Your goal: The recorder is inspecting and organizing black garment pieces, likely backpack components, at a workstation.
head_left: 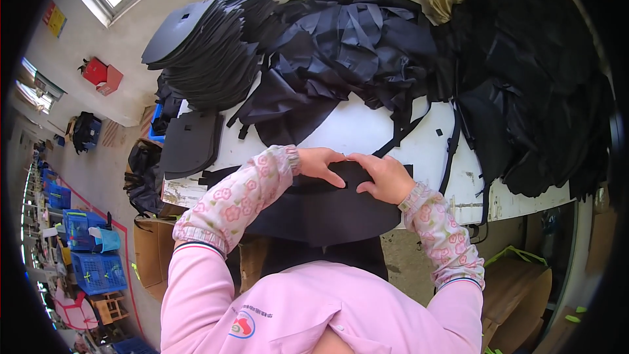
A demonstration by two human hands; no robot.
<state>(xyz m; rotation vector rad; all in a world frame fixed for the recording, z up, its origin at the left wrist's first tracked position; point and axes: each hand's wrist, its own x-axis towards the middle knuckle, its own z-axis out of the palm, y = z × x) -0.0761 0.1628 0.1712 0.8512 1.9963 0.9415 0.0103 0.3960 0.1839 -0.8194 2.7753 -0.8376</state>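
Note:
A dark, flat panel (360,213) with rounded lower corners lies at the table's front edge and overhangs it toward my body. Black fabric (278,213) shows along its left side; how the two are joined I cannot make out. My left hand (319,164) closes on the panel's far edge, its thumb lying on the upper face. Just beside it, my right hand (386,178) grips the same edge, with thumb and index finger bent. The fingertips of both hands nearly meet. A small dark spot, perhaps a slot, sits between the thumbs.
A tall stack of dark panels (203,52) stands at the far left, with a lower pile (191,144) nearer. Black fabric pieces (360,39) heap across the back of the white table (341,121). Black straps and fabric (537,85) fill the right. Cardboard boxes (154,255) stand below.

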